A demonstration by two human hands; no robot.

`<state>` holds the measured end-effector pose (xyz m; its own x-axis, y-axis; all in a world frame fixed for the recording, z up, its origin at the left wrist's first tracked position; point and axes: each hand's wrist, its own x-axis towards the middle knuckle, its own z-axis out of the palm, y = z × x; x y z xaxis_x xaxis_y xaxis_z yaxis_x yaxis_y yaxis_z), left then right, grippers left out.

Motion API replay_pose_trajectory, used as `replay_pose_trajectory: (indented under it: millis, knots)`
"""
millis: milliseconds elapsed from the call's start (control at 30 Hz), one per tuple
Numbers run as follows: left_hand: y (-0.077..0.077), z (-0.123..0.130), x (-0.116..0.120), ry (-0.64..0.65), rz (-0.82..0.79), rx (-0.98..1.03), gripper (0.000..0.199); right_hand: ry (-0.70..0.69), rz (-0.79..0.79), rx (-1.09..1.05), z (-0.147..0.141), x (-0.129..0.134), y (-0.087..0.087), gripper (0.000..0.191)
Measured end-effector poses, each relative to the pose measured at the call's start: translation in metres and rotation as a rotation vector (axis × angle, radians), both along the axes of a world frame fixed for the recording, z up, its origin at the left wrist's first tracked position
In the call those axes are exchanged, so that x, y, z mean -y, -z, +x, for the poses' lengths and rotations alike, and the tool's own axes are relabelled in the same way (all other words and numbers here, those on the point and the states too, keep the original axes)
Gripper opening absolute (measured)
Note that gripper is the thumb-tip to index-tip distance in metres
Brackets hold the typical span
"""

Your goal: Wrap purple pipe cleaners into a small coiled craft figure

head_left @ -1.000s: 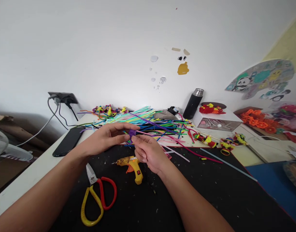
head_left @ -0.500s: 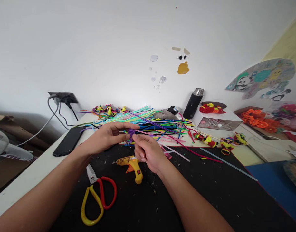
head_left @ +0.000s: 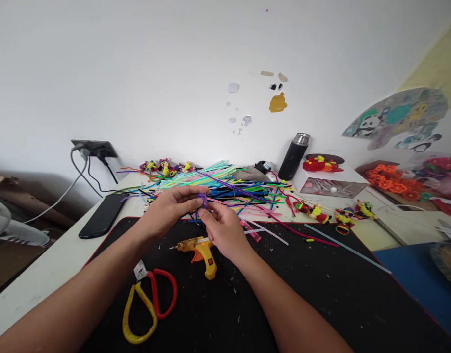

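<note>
A small purple coiled piece point(head_left: 202, 200) is pinched between the fingertips of both hands above the back edge of the black mat point(head_left: 321, 294). My left hand point(head_left: 170, 207) grips it from the left, thumb below and fingers above. From the right, my right hand point(head_left: 223, 228) holds its lower end, fingers curled; the fingertips partly cover it. Beneath the hands lies a yellow glue gun point(head_left: 201, 252), nozzle to the left. Scissors point(head_left: 151, 299) with one red and one yellow handle rest at the mat's left, their blades partly behind my left forearm.
Colourful pipe cleaners point(head_left: 218, 181) are heaped behind the hands. A phone point(head_left: 102, 215) lies left, near a wall socket point(head_left: 94, 148). A black flask point(head_left: 293, 156), a white box point(head_left: 330, 184) and small yellow-and-red figures point(head_left: 345, 219) stand or lie to the right.
My left hand has shifted slightly right and its forearm now covers more of the scissor blades. The purple piece has turned between my fingers, and my right hand's grip has changed slightly.
</note>
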<state>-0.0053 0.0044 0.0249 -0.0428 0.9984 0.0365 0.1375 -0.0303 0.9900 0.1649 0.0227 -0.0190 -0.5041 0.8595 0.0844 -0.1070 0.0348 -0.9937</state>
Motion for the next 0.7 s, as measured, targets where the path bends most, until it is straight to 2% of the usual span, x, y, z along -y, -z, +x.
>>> replay_pose_trajectory:
  millis: [133,267,567,700]
  knots:
    - [0.0020,0.0026,-0.0013,0.002,-0.005,0.027,0.046,0.091,0.089,0.054,-0.0002,-0.0003,0.0032,0.029]
    - [0.0029,0.0027,-0.0017,0.014,-0.031,0.105,0.041,0.107,0.125,0.077,0.0000,0.0000,0.0029,0.030]
    - [-0.0017,0.0064,-0.0010,0.004,-0.090,0.208,0.040,0.057,0.040,0.073,0.0021,0.0011,-0.0007,0.031]
    - [-0.0010,0.0076,-0.0009,0.001,-0.087,0.229,0.039,0.069,0.061,0.069,0.0023,0.0012,-0.0024,0.028]
